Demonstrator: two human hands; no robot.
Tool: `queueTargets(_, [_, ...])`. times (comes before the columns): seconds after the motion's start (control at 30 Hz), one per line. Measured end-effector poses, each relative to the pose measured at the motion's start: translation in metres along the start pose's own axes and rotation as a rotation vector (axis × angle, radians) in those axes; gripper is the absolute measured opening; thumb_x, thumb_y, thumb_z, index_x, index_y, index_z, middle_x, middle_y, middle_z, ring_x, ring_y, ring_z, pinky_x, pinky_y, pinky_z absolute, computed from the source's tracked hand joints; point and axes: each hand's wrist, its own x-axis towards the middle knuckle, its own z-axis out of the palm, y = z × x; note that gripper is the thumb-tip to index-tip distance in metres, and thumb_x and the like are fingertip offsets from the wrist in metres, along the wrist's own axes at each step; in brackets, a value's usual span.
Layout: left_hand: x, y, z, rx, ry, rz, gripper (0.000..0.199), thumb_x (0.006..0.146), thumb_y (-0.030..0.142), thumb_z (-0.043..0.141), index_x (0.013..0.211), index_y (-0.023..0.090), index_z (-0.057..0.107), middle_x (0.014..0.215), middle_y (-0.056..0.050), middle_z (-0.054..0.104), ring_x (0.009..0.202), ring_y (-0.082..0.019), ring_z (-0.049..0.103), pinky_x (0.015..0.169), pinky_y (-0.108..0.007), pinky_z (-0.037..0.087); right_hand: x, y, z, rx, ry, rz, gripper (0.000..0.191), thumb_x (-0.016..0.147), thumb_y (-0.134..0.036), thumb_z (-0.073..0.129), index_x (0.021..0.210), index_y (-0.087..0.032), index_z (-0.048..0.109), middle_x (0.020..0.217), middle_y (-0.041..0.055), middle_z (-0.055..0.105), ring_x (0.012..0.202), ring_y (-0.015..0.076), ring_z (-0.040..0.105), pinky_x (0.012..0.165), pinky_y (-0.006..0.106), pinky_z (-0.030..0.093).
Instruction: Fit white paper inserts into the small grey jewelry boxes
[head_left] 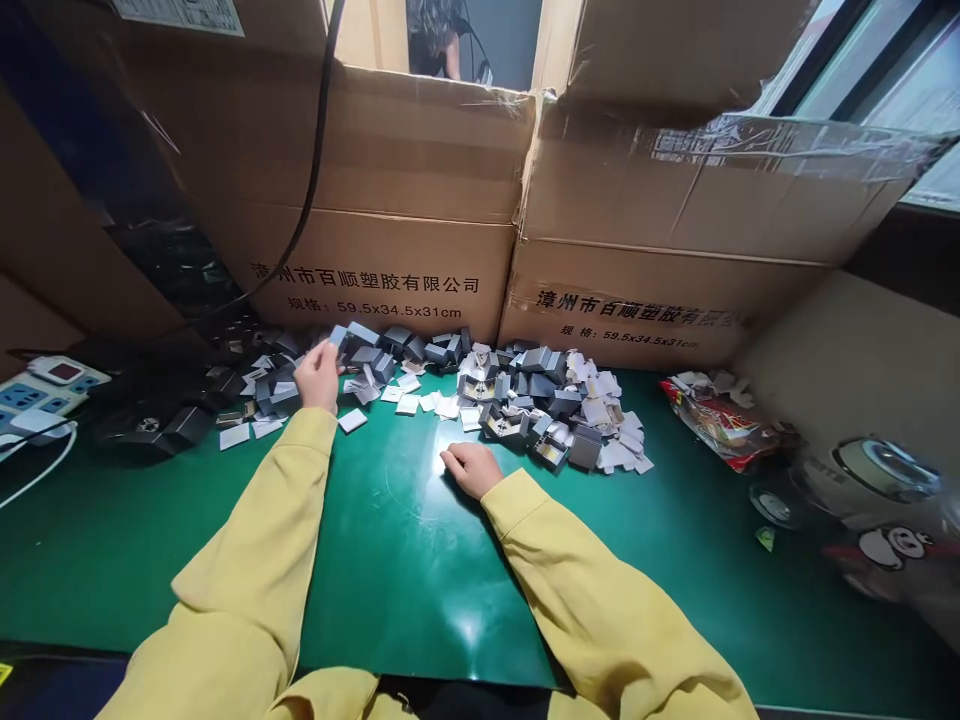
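My left hand (319, 378) reaches to the left heap, its fingers pinched on a small grey box (339, 336) at the heap's near side. More small grey boxes (365, 335) lie around it, mixed with thin white pads (352, 420). My right hand (472, 468) rests on the green table top, just in front of the right heap. Its fingers are curled in, and nothing shows sticking out of them. Beyond it, several opened grey boxes (506, 425) with pale insides lie among loose white pads (598, 412).
Tall cardboard cartons (390, 250) wall off the back of the green table (390, 560). A black cable (319, 140) hangs down at the left, near a power strip (45, 395). On the right lie a red snack bag (724, 420) and a clear jar (885, 480). A person (437, 40) shows beyond the cartons.
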Motion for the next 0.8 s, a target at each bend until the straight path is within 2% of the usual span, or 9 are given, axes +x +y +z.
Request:
queueTargets(0.07, [-0.021, -0.002, -0.010, -0.325, -0.023, -0.231, 0.026, 0.080, 0.033, 0.052, 0.100, 0.017, 0.057, 0.088, -0.005, 0.060, 0.081, -0.014, 0.059, 0.073, -0.028, 0.051, 0.000, 0.000, 0.000, -0.011, -0.015, 0.000, 0.035, 0.090, -0.031, 0.041, 0.059, -0.018, 0.051, 0.059, -0.0013, 0.053, 0.058, 0.0102, 0.043, 0.056, 0.024, 0.023])
queueTargets(0.13, [-0.044, -0.005, -0.017, -0.558, -0.078, -0.431, 0.018, 0.080, 0.032, 0.053, 0.091, 0.018, 0.056, 0.083, -0.005, 0.059, 0.078, -0.013, 0.060, 0.066, -0.023, 0.052, -0.001, -0.001, -0.001, -0.015, -0.033, 0.002, 0.034, 0.090, -0.031, 0.041, 0.060, -0.018, 0.052, 0.060, -0.0009, 0.053, 0.059, 0.0107, 0.044, 0.056, 0.024, 0.023])
queueTargets(0.23, [-0.075, -0.009, -0.020, -0.740, -0.215, -0.661, 0.023, 0.081, 0.037, 0.052, 0.091, 0.017, 0.056, 0.085, -0.007, 0.061, 0.080, -0.014, 0.061, 0.059, -0.020, 0.053, -0.002, -0.002, -0.001, -0.018, -0.047, -0.003, 0.033, 0.090, -0.031, 0.041, 0.062, -0.018, 0.053, 0.062, -0.0003, 0.054, 0.062, 0.0111, 0.044, 0.057, 0.024, 0.024])
queueTargets(0.3, [-0.089, -0.010, -0.018, -0.794, -0.272, -0.742, 0.026, 0.083, 0.038, 0.048, 0.094, 0.016, 0.056, 0.085, -0.007, 0.062, 0.081, -0.014, 0.061, 0.058, -0.019, 0.054, -0.003, -0.002, 0.000, -0.031, -0.050, -0.005, 0.033, 0.090, -0.031, 0.040, 0.063, -0.018, 0.054, 0.063, 0.0000, 0.054, 0.063, 0.0115, 0.045, 0.058, 0.024, 0.024])
queueTargets(0.43, [-0.098, -0.010, -0.013, -0.767, -0.378, -0.824, 0.025, 0.082, 0.034, 0.048, 0.097, 0.016, 0.057, 0.083, -0.006, 0.063, 0.080, -0.014, 0.061, 0.061, -0.020, 0.055, -0.003, -0.004, 0.003, -0.067, -0.056, 0.020, 0.034, 0.090, -0.033, 0.040, 0.065, -0.019, 0.056, 0.063, 0.0015, 0.055, 0.065, 0.0131, 0.047, 0.059, 0.024, 0.027])
queueTargets(0.53, [-0.092, -0.011, -0.013, -0.773, -0.461, -0.800, 0.026, 0.078, 0.029, 0.051, 0.100, 0.016, 0.057, 0.085, -0.006, 0.064, 0.082, -0.016, 0.062, 0.059, -0.021, 0.054, 0.004, -0.005, 0.005, -0.113, 0.048, 0.057, 0.029, 0.091, -0.032, 0.038, 0.075, -0.020, 0.060, 0.074, 0.0049, 0.059, 0.075, 0.0161, 0.050, 0.065, 0.026, 0.032])
queueTargets(0.67, [-0.085, -0.016, -0.014, -0.719, -0.495, -0.784, 0.024, 0.077, 0.027, 0.048, 0.093, 0.012, 0.057, 0.081, -0.008, 0.064, 0.074, -0.016, 0.064, 0.058, -0.025, 0.054, 0.032, -0.003, 0.009, -0.181, 0.216, 0.109, 0.024, 0.090, -0.028, 0.038, 0.103, -0.020, 0.057, 0.103, 0.0104, 0.057, 0.096, 0.0218, 0.045, 0.073, 0.029, 0.037])
queueTargets(0.8, [-0.091, -0.017, -0.012, -0.644, -0.560, -0.839, 0.025, 0.077, 0.026, 0.048, 0.095, 0.011, 0.056, 0.082, -0.010, 0.064, 0.072, -0.018, 0.064, 0.054, -0.025, 0.052, 0.068, -0.001, 0.016, -0.243, 0.206, 0.196, 0.032, 0.084, -0.042, 0.049, 0.102, -0.017, 0.057, 0.105, 0.0124, 0.056, 0.098, 0.0263, 0.043, 0.070, 0.032, 0.040])
